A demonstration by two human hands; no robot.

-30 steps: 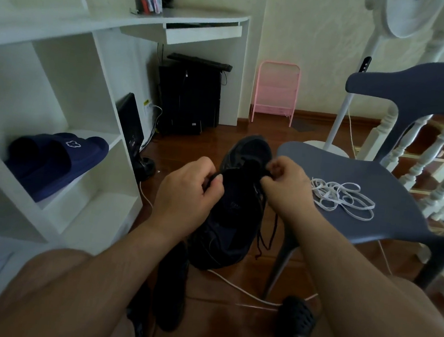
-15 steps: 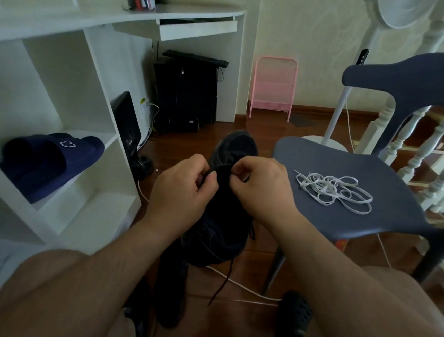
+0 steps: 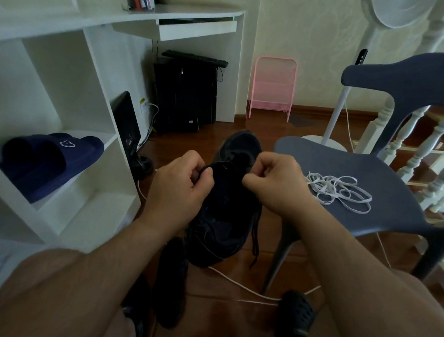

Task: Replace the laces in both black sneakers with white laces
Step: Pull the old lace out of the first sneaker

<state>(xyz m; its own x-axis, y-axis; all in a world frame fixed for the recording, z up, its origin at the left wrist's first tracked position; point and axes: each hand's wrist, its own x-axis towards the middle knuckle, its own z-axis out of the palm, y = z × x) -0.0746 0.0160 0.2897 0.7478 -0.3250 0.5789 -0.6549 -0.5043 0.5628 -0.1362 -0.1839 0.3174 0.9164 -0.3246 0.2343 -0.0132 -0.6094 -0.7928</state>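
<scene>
Head view: the unlacing step looks under way. The left hand point(image 3: 180, 185) pinches a black lace point(image 3: 255, 235) at the sneaker point(image 3: 227, 214), held up between the knees; the right hand point(image 3: 270, 182) has its fingers curled at the eyelets, apparently on the same lace, whose loose end dangles. Next, it likely needs drawing free row by row. The second sneaker point(image 3: 170, 282) lies on the floor below. Flat white laces point(image 3: 339, 190) lie tangled on the smooth grey chair point(image 3: 391, 183).

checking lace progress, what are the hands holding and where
Both hands pinch the black lace at the top of the sneaker: left hand on its left side, right hand on its right.
</scene>
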